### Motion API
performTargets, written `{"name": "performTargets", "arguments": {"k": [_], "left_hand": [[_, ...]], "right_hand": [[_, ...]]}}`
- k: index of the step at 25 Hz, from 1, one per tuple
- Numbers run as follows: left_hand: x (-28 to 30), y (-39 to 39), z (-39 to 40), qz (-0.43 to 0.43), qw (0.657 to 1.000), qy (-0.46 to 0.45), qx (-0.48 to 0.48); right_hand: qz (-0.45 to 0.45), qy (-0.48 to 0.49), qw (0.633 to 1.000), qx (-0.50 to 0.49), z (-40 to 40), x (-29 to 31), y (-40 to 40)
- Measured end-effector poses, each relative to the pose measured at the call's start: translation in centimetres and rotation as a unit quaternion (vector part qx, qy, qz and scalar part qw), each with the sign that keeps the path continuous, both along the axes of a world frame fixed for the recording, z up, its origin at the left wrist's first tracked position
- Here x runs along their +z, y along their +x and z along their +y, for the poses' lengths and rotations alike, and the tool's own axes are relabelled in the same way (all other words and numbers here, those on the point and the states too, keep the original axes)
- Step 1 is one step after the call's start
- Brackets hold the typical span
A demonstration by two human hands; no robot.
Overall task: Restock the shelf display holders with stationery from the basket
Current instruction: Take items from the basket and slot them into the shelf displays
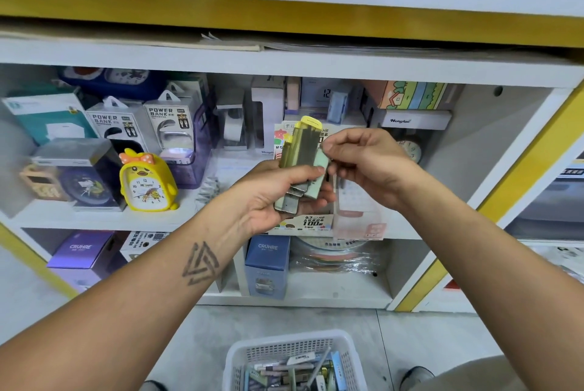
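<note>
My left hand grips a fanned bunch of flat pencil-lead cases, yellow-capped ones on top and grey ones below. My right hand pinches the pale green case at the right side of that bunch. Both hands hover in front of the lead display holder, a printed card box on the middle shelf, largely hidden behind them. The white mesh basket sits on the floor below, with several pens and refill packs inside.
A yellow chick alarm clock and power bank boxes stand to the left on the same shelf. A pink-and-clear holder stands right of the display. Blue and purple boxes fill the lower shelf. A yellow-trimmed shelf post rises at right.
</note>
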State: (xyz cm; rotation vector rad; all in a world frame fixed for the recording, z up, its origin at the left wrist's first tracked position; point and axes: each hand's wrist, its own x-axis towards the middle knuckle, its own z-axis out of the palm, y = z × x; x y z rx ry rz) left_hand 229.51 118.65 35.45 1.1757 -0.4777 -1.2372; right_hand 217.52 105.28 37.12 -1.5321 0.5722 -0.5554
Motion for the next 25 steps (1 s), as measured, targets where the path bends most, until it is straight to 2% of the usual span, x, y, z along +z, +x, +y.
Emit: {"name": "performTargets", "arguments": {"k": [3, 6, 11, 15, 18, 21, 25], "left_hand": [[0.3, 1.1, 0.8, 0.054, 0.998, -0.002, 0.018], [0.5, 2.4, 1.9, 0.061, 0.997, 0.005, 0.045], [0.7, 5.2, 3.8, -0.041, 0.987, 0.054, 0.147], [1.0, 8.3, 6.5, -0.06, 0.974, 0.053, 0.211], [1.3, 9.8, 8.1, -0.032, 0.97, 0.035, 0.237], [1.3, 11.0, 9.2, -0.011, 0.974, 0.031, 0.226], [1.2, 11.8, 10.1, -0.027, 0.975, 0.037, 0.217]], "right_hand": [[-0.016, 0.011, 1.0, -0.011, 0.3, 0.2, 0.2], [-0.009, -0.004, 1.0, -0.007, 0.9, 0.1, 0.8], [0.013, -0.076, 0.997, -0.01, 2.2, 0.2, 2.2], [0.046, -0.17, 0.984, 0.028, 4.5, -0.8, 4.8], [0.059, -0.25, 0.966, 0.032, 5.7, -1.8, 7.0], [0.111, -0.368, 0.923, 0.007, 5.8, -2.6, 8.8], [0.137, -0.444, 0.885, 0.017, 6.2, -4.0, 10.1]]}}
